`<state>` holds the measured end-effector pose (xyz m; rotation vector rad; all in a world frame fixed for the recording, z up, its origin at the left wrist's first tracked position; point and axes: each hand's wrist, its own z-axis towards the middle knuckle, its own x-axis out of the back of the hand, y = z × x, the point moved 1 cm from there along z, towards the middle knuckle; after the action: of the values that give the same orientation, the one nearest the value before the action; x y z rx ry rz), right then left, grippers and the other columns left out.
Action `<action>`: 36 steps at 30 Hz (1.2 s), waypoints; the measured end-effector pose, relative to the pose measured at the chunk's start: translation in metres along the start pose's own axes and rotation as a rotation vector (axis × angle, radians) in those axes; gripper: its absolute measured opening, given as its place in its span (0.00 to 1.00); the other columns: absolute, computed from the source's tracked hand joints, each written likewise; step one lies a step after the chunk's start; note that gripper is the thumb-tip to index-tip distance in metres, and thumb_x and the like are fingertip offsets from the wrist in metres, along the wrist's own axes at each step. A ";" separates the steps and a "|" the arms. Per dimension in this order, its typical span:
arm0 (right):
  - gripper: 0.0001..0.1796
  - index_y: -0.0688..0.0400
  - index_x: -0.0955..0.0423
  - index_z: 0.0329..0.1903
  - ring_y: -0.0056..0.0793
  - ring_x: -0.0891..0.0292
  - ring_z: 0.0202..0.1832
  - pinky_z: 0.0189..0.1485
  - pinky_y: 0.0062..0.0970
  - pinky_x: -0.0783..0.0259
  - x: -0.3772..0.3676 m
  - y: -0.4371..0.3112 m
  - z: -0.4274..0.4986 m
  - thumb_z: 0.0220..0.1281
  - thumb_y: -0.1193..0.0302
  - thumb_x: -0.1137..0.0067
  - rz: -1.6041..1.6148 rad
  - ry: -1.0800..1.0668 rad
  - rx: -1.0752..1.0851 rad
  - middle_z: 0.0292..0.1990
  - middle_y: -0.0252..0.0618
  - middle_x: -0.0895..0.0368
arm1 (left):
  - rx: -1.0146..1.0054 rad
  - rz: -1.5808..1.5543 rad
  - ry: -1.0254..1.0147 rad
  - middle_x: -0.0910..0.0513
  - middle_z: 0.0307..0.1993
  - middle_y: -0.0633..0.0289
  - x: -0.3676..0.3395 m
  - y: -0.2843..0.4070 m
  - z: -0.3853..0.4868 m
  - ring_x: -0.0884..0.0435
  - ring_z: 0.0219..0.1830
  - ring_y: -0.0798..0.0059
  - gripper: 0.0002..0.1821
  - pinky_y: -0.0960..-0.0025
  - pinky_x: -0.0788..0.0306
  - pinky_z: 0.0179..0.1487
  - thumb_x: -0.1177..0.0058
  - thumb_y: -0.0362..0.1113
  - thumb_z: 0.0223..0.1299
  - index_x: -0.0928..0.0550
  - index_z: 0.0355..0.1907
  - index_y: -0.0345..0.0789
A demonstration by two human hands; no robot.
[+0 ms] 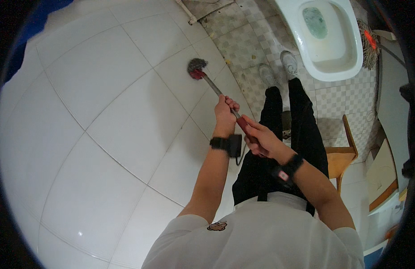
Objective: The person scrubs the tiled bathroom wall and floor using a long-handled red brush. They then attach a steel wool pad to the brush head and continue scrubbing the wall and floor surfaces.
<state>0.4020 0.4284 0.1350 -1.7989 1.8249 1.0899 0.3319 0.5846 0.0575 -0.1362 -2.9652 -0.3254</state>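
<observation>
Both my hands grip a long-handled scrubbing brush (212,84) with a grey metal shaft, a red grip and a dark, bristly round head in a red holder. My left hand (226,106) is closed around the shaft, nearer the head. Farther back, my right hand (261,136) holds the red grip. The brush head lies against or close to the white wall tiles (140,97); whether it touches them I cannot tell. Black devices are strapped to both wrists.
A white toilet bowl (355,43) with greenish water is at the upper right, a string mop (370,50) beside it. Near my legs stands a wooden chair (341,153). A pale pipe (187,11) runs along the wall's foot. My shoes stand on checkered floor tiles (331,101).
</observation>
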 end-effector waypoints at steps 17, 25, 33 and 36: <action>0.30 0.43 0.53 0.76 0.20 0.36 0.14 0.16 0.20 0.36 -0.031 -0.011 0.018 0.76 0.60 0.61 -0.768 -0.008 0.301 0.20 0.30 0.33 | -0.501 0.062 -0.212 0.40 0.16 0.71 -0.028 0.054 -0.065 0.41 0.18 0.78 0.18 0.71 0.43 0.24 0.57 0.48 0.73 0.32 0.28 0.40; 0.29 0.44 0.52 0.76 0.18 0.38 0.16 0.17 0.22 0.36 -0.009 -0.037 0.064 0.76 0.60 0.63 -0.501 0.121 0.112 0.20 0.30 0.34 | -0.226 0.341 -0.152 0.35 0.18 0.68 -0.044 0.058 0.057 0.38 0.18 0.73 0.18 0.65 0.38 0.24 0.59 0.47 0.74 0.32 0.29 0.38; 0.29 0.42 0.51 0.76 0.20 0.41 0.13 0.15 0.24 0.38 0.004 -0.058 0.067 0.77 0.60 0.61 -0.690 0.048 0.204 0.18 0.31 0.37 | -0.547 0.226 -0.337 0.35 0.19 0.67 -0.076 0.097 0.038 0.37 0.20 0.74 0.17 0.65 0.36 0.26 0.58 0.45 0.74 0.33 0.30 0.37; 0.29 0.41 0.52 0.76 0.19 0.41 0.14 0.15 0.24 0.38 0.004 -0.064 0.084 0.77 0.61 0.63 -0.362 0.020 0.202 0.20 0.31 0.36 | -0.287 0.396 -0.181 0.34 0.19 0.66 -0.079 0.086 0.072 0.35 0.20 0.73 0.17 0.63 0.35 0.27 0.57 0.45 0.74 0.33 0.31 0.36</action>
<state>0.4409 0.4926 0.0608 -1.9219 1.4791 0.7274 0.4088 0.6783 -0.0072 -0.8110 -2.9476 -0.7104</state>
